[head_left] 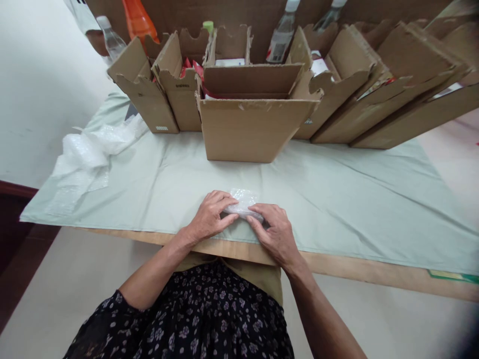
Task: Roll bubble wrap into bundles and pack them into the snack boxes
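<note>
Near the table's front edge lies a small piece of bubble wrap (244, 201), its near side rolled or folded over. My left hand (214, 213) pinches its left end between thumb and fingers. At the other end, my right hand (275, 230) grips the roll in the same way, thumb on the near side. Both hands rest low over the cloth. Whether anything lies inside the bubble wrap, I cannot tell.
A pale green cloth (359, 199) covers the table. More bubble wrap (84, 154) lies crumpled on the left. Open cardboard boxes (243, 132) stand along the back, with a clear bottle (281, 37) and an orange bottle (139, 21) behind them.
</note>
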The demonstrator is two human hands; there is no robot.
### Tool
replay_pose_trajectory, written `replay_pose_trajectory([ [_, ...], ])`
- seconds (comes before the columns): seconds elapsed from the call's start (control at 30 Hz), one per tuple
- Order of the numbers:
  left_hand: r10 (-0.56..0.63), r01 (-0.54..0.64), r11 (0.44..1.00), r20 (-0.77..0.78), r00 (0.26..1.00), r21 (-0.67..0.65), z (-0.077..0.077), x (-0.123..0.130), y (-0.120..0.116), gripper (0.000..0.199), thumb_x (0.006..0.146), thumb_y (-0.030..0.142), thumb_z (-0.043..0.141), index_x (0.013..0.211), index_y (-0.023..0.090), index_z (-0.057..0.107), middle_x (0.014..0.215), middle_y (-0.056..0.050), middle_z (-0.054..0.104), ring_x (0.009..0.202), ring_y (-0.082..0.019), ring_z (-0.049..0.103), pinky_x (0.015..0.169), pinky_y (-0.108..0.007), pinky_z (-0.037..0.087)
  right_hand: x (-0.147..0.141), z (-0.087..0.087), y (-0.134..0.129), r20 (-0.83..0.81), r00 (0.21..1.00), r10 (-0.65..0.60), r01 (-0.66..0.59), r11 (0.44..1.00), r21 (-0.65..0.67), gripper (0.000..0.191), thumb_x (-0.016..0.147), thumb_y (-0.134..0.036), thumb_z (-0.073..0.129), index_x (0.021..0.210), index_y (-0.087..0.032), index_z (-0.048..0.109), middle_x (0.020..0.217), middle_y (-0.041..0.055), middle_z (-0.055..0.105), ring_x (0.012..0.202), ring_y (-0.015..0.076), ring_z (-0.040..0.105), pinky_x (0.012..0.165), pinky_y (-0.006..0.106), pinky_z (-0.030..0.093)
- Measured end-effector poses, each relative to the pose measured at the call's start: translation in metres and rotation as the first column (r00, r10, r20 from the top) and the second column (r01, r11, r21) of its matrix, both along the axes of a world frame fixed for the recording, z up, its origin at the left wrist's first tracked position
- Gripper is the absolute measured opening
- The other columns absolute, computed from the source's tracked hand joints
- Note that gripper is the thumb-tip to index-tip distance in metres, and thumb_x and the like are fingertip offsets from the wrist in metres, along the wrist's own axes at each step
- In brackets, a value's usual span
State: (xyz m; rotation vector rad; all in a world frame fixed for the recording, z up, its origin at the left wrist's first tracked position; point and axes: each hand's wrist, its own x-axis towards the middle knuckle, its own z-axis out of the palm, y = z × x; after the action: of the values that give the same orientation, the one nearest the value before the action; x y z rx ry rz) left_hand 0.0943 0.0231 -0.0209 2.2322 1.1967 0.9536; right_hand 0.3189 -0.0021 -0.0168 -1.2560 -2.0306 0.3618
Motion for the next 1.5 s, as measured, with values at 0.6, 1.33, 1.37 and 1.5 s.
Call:
replay_pose_trajectory([
  [0.6, 0.040, -0.040, 0.999, 0.024, 0.999, 0.011, 0.002, -0.001, 0.002, 0.022, 0.094, 0.037, 0.072, 0.107, 0.020, 0.075, 0.097, -0.009, 0.077, 0.094, -0.025, 0.067, 0.088, -0.043, 0.054, 0.007, -0.003, -0.002, 0.020, 0.997, -0.080, 0.081, 0.996, -0.047, 0.027, 0.103, -0.036, 0.058, 0.124, -0.023, 0.070, 0.110, 0.0090, 0.077, 0.102, 0.0261, 0.068, 0.093, 0.044, 0.051],
  [1.33, 0.303, -0.139, 0.882, 0.315, 0.899, -0.451, 0.018, -0.005, -0.016, 0.057, 0.093, 0.037, 0.071, 0.145, 0.021, 0.053, 0.122, -0.013, 0.070, 0.098, -0.021, 0.071, 0.086, -0.037, 0.062, 0.009, 0.013, 0.011, -0.209, 0.962, -0.176, 0.130, 0.968, -0.217, 0.025, 0.101, -0.043, 0.062, 0.110, -0.023, 0.075, 0.101, 0.0059, 0.080, 0.088, 0.0237, 0.074, 0.080, 0.037, 0.059],
  [1.37, 0.292, -0.084, 0.851, 0.334, 0.896, -0.518, 0.021, -0.005, -0.015, 0.058, 0.093, 0.038, 0.072, 0.145, 0.020, 0.054, 0.122, -0.013, 0.071, 0.099, -0.023, 0.072, 0.087, -0.038, 0.062, 0.008, 0.018, 0.012, -0.246, 0.952, -0.180, 0.114, 0.959, -0.260, 0.025, 0.100, -0.043, 0.063, 0.110, -0.023, 0.075, 0.101, 0.0055, 0.080, 0.088, 0.0231, 0.074, 0.080, 0.036, 0.059],
  [1.5, 0.180, 0.158, 0.752, 0.430, 0.885, -0.640, 0.040, 0.002, -0.006, 0.045, 0.095, 0.036, 0.067, 0.137, 0.021, 0.061, 0.124, -0.012, 0.073, 0.113, -0.027, 0.071, 0.102, -0.046, 0.059, 0.001, 0.035, 0.019, -0.326, 0.936, -0.134, 0.018, 0.941, -0.337, 0.023, 0.096, -0.041, 0.066, 0.105, -0.023, 0.077, 0.100, 0.0040, 0.080, 0.090, 0.0218, 0.074, 0.084, 0.032, 0.058],
])
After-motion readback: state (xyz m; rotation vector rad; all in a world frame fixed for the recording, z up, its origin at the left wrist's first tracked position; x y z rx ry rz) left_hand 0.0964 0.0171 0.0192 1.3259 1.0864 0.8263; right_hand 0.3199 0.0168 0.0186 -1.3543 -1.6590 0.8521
